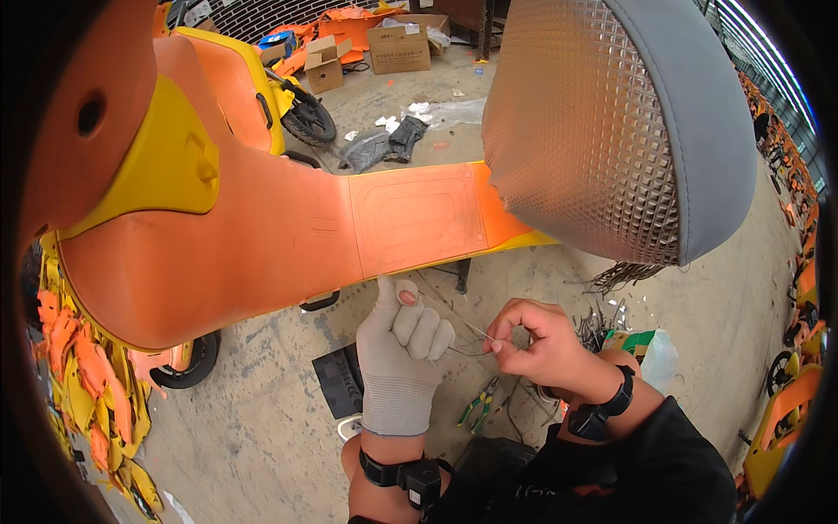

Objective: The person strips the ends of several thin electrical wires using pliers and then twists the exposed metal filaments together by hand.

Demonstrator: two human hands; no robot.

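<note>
My left hand, in a grey knit glove with a bare fingertip showing, is curled just below the edge of an orange and yellow scooter body. Its fingers are closed on a thin pale wire or string. The strand runs across to my bare right hand, where thumb and forefinger pinch it. Above my hands lies the scooter's flat orange footboard. A grey seat with a textured silvery side rises at its right end. Whether the strand is tied to the scooter is hidden.
Pliers with yellow-green handles and a black flat sheet lie on the concrete floor. Orange and yellow body panels are heaped at left. Cardboard boxes and dark plastic bags lie farther back.
</note>
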